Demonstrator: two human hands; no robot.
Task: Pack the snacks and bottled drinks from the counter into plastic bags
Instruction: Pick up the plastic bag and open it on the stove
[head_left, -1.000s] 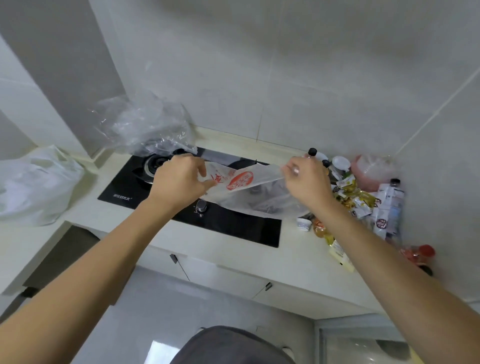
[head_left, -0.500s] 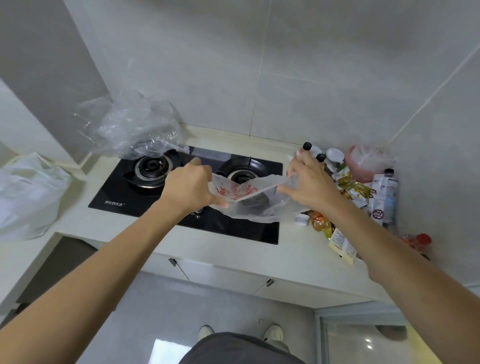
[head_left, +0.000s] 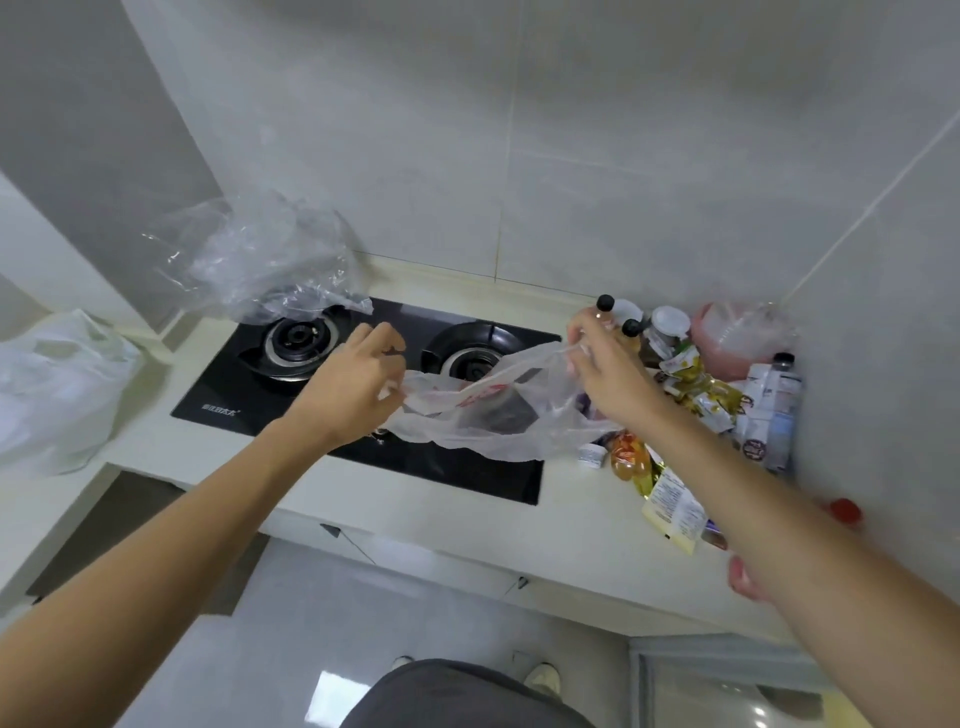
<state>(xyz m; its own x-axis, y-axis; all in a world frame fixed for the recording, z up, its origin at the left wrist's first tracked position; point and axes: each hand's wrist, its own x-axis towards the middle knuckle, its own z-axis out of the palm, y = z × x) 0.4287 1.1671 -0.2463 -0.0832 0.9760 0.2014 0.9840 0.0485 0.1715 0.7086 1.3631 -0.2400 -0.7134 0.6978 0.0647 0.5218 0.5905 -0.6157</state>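
Packing barely under way, by the look of it. Left hand (head_left: 353, 387) and right hand (head_left: 605, 371) each pinch an edge of the thin translucent plastic bag with red print (head_left: 488, 415), stretched over the black glass gas hob (head_left: 291, 384); mouth part-open, contents unclear. Snack packets and dark-capped drink bottles (head_left: 691, 389) remain heaped on the pale counter (head_left: 571, 514), far right corner. Crumpled clear bag (head_left: 260, 260) far left looks empty. White bag (head_left: 52, 384) at left edge bulges; contents hidden.
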